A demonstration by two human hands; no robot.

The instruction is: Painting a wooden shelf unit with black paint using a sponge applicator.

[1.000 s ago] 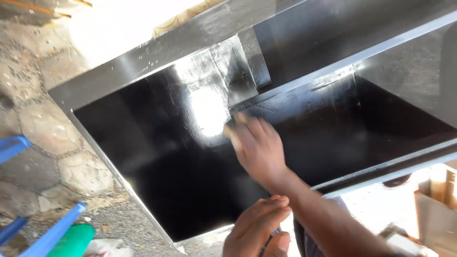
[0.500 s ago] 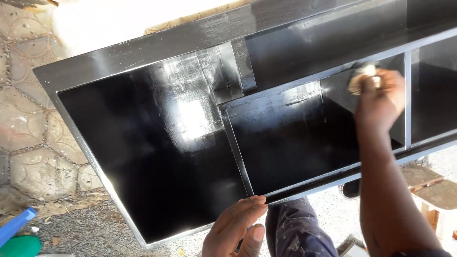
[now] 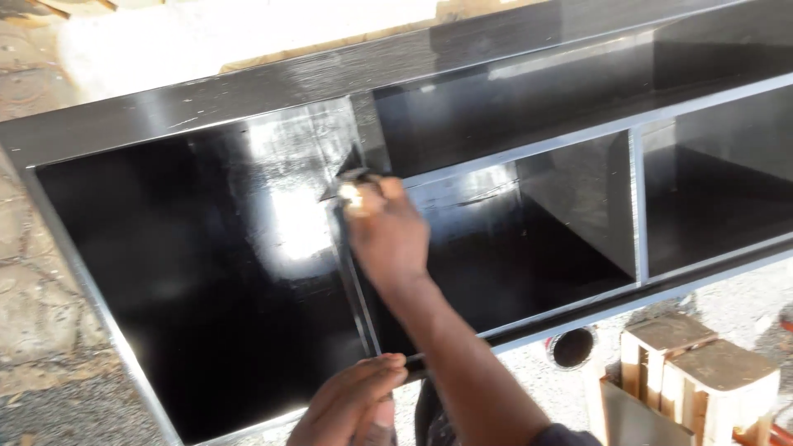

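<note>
Glossy black cabinet lying open-face up on the paved ground, with a large left compartment and smaller compartments to the right split by thin partitions. Right hand closed around a small pale pad or cloth, pressed against the top end of the upright partition where it meets the upper rail; exact nature of the pad not discernible. Left hand curled over the lower front edge of the cabinet near the foot of the same partition, fingers bent, gripping the frame and nothing else. Judged well along: broad inner panels uniformly dark and highly reflective, strong glare on the back of the left compartment. Judged outstanding: front edges of frame and partitions paler and greyish, streaky dull patches on the top rail and around the junction under the right hand. No packages, labels or signs visible. Pale wooden blocks standing at lower right, apart from the cabinet; dark round opening just below the lower rail, nature unclear.
</note>
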